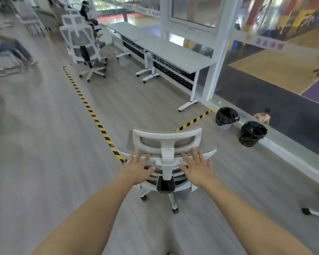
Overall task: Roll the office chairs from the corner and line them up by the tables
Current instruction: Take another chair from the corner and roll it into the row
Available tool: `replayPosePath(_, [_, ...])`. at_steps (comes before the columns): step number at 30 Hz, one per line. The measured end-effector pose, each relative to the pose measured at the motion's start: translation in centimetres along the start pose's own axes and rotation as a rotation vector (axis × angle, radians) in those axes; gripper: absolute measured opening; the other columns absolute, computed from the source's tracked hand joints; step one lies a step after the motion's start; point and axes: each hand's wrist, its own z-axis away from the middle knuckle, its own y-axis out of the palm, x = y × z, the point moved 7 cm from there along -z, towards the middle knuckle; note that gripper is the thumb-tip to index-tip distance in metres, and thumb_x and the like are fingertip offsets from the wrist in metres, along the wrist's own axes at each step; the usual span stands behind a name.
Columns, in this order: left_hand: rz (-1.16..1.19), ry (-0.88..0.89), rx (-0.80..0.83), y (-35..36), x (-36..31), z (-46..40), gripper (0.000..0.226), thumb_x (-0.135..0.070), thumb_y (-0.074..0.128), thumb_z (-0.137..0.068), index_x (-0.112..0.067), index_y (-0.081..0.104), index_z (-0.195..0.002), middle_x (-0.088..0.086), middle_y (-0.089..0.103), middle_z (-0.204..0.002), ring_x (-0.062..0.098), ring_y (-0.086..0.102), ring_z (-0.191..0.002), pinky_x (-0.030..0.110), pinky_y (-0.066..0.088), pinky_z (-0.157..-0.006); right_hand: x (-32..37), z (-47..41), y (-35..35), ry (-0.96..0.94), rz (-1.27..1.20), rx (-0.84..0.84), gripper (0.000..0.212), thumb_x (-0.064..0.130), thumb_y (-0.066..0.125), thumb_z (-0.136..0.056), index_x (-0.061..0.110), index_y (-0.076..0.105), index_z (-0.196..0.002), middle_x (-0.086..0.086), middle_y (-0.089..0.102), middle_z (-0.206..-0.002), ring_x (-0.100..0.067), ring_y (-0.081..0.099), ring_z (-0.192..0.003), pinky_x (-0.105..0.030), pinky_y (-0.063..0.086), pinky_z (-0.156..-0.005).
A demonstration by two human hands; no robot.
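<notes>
A white-framed office chair with grey mesh stands right in front of me, its back toward me. My left hand lies flat with fingers spread on the left side of the backrest's top edge. My right hand lies the same way on the right side. Neither hand is closed around the frame. Two grey-topped tables on white wheeled legs stand in a row along the window wall ahead. Two similar chairs stand farther off, near the tables' far end.
Yellow-black floor tape marks a zone around the tables. Two bins with black bags sit by the glass wall on the right. Another chair's wheeled base pokes in at the right edge. People sit at far left and far back.
</notes>
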Motion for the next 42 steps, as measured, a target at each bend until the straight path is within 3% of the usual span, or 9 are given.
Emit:
replayPosePath(13, [0.151, -0.181, -0.092, -9.5, 13.1, -16.3, 0.077, -0.083, 0.021, -0.093, -0.059, -0.018, -0.155, -0.007, -0.033, -0.167, 0.026, -0.026, -0.156, 0.078, -0.006, -0.115, 12.7, -25.8, -4.9, -0.227, 0.064, 0.012, 0.063, 0.073, 0.016, -0.100, 0.058, -0.003, -0.158, 0.007, -0.024, -0.170, -0.023, -0.027, -0.155, -0.060, -0.007, -0.124])
replayPosePath(29, [0.194, -0.264, -0.015, -29.1, 32.8, -41.8, 0.080, -0.085, 0.019, -0.092, -0.055, -0.020, -0.156, -0.005, -0.034, -0.167, 0.032, -0.025, -0.156, 0.082, -0.003, -0.111, 33.8, -60.5, -12.6, -0.281, 0.170, 0.188, 0.059, 0.071, 0.014, -0.103, 0.058, -0.007, -0.157, 0.006, -0.026, -0.169, -0.021, -0.027, -0.155, -0.063, -0.008, -0.122])
replayPosePath(42, [0.237, -0.332, -0.047, -45.6, 49.5, -65.5, 0.080, -0.083, 0.025, -0.094, -0.054, -0.012, -0.159, -0.007, -0.033, -0.168, 0.029, -0.021, -0.157, 0.082, 0.001, -0.112, 50.7, -91.1, -17.3, -0.363, 0.112, 0.135, 0.058, 0.069, 0.018, -0.103, 0.059, 0.001, -0.158, 0.007, -0.023, -0.170, -0.018, -0.026, -0.155, -0.061, -0.009, -0.123])
